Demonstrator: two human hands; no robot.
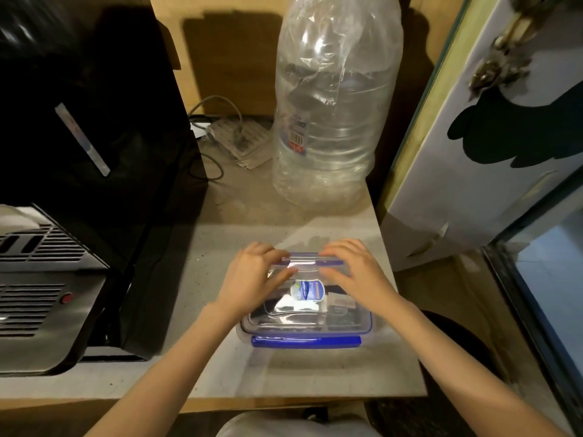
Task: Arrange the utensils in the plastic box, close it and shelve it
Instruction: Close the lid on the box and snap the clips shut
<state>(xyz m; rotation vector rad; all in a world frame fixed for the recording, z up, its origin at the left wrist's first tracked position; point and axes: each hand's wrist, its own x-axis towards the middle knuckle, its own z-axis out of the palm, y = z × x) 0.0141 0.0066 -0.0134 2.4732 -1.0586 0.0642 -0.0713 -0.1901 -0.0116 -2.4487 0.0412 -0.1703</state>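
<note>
A clear plastic box with blue clips sits on the grey shelf near its front right. Its transparent lid is on, with a blue-and-white label in the middle. Metal utensils show dimly through the lid. My left hand rests on the lid's far left, fingers curled over the far blue clip. My right hand lies on the far right of the lid, fingers on that same clip. The near blue clip lies folded down at the front.
A large clear water bottle stands behind the box. A black and steel appliance fills the left. A power strip with cables lies at the back. A white panel walls the right; the shelf edge runs close in front.
</note>
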